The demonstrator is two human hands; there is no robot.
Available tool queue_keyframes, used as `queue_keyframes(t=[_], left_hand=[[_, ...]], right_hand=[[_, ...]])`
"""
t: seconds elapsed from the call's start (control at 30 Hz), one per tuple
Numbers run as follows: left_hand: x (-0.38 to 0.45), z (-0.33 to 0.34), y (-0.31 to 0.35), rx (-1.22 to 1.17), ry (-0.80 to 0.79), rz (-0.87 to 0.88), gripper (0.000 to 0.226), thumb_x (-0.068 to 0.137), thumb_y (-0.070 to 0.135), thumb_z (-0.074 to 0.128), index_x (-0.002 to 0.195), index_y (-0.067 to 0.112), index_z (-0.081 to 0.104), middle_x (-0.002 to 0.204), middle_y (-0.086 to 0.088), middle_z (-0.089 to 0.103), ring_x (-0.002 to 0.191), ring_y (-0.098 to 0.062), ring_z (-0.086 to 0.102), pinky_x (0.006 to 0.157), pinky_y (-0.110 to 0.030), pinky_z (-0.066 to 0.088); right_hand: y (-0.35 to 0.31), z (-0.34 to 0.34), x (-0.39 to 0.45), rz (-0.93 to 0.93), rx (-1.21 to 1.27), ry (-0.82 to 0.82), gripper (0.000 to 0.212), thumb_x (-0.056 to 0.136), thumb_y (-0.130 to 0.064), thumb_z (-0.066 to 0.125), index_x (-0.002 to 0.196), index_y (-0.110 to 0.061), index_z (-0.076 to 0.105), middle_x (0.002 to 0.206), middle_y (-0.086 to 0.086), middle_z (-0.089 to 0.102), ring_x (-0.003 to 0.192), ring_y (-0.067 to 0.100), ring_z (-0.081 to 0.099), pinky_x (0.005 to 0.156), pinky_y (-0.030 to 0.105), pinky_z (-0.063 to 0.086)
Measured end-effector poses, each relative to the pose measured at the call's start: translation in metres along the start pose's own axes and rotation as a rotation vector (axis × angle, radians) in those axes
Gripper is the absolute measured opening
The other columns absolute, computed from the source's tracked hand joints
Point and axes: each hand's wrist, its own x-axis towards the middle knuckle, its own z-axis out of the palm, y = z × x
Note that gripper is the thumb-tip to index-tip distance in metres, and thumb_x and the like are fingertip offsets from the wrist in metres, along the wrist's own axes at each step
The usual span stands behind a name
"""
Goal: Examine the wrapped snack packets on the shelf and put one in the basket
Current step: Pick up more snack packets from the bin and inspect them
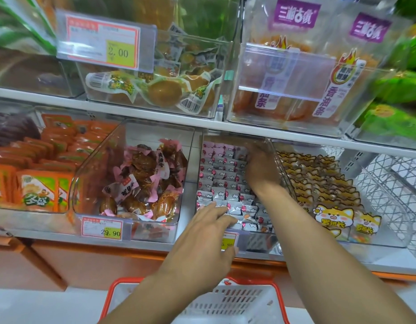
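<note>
Reaching into the clear plastic bin [235,139] of small pink-and-white wrapped snack packets [222,183] at the shelf's front edge, the right hand [260,169] curls down among them, its grip unclear, while the left hand's [202,239] straight fingers [216,212] rest on the front row; neighbouring packets may spill, missing the red-rimmed white basket [235,298] below.

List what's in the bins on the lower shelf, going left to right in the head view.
Orange packets → pink-wrapped brown snacks → small pink-and-white packets, both hands in that bin → cat-print packets.

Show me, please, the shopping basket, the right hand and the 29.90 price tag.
shopping basket [113,291]: head view, orange rim.
right hand [260,170]: head view, back of hand.
29.90 price tag [101,228]: head view, label face.
</note>
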Motion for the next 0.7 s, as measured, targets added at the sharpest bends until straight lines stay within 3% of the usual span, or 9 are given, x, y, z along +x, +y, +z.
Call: queue_keyframes(t=[0.07, 0.2, 0.4, 0.57, 0.7], left_hand=[[0.000, -0.001, 0.000, -0.003, -0.001, 0.000, 0.056, 0.097, 0.042, 0.062, 0.149, 0.038, 0.041, 0.160, 0.023, 0.024, 0.148, 0.007, 0.003, 0.102, -0.008, -0.009], [-0.001, -0.002, 0.002, -0.011, -0.013, -0.005, 0.056, 0.097, 0.040, 0.062, 0.149, 0.038, 0.041, 0.160, 0.023, 0.023, 0.150, 0.004, 0.002, 0.105, -0.011, -0.007], [-0.001, -0.003, 0.002, 0.008, -0.029, -0.013, 0.057, 0.097, 0.038, 0.062, 0.150, 0.034, 0.041, 0.162, 0.019, 0.024, 0.152, 0.000, 0.005, 0.113, -0.017, 0.001], [-0.001, -0.004, 0.002, 0.028, -0.045, -0.017, 0.057, 0.097, 0.039, 0.062, 0.150, 0.034, 0.041, 0.161, 0.018, 0.023, 0.152, -0.002, 0.005, 0.110, -0.017, -0.001], [-0.001, -0.006, 0.001, -0.001, -0.018, -0.005, 0.055, 0.096, 0.039, 0.063, 0.148, 0.036, 0.043, 0.160, 0.022, 0.024, 0.150, 0.002, 0.004, 0.108, -0.014, -0.002]], right_hand=[[-0.003, 0.002, -0.001, -0.004, -0.031, 0.030, 0.066, 0.089, 0.016, 0.043, 0.148, -0.014, 0.049, 0.156, 0.015, 0.040, 0.148, 0.036, 0.030, 0.120, 0.049, 0.033], [-0.007, 0.007, -0.001, -0.024, -0.051, -0.005, 0.066, 0.086, 0.017, 0.044, 0.144, -0.011, 0.053, 0.147, 0.016, 0.052, 0.141, 0.040, 0.039, 0.114, 0.053, 0.039], [-0.014, 0.013, 0.012, -0.135, -0.055, -0.038, 0.041, 0.093, 0.009, 0.047, 0.124, -0.009, 0.069, 0.122, 0.015, 0.068, 0.117, 0.031, 0.058, 0.102, 0.040, 0.045], [-0.015, 0.011, 0.027, -0.083, 0.092, -0.251, 0.017, 0.097, -0.005, 0.060, 0.102, -0.012, 0.075, 0.108, 0.007, 0.074, 0.099, 0.021, 0.069, 0.096, 0.044, 0.055], [-0.019, 0.010, 0.031, -0.108, 0.097, -0.108, 0.022, 0.097, 0.000, 0.051, 0.092, -0.014, 0.067, 0.094, -0.002, 0.067, 0.100, 0.020, 0.065, 0.079, 0.027, 0.050]])
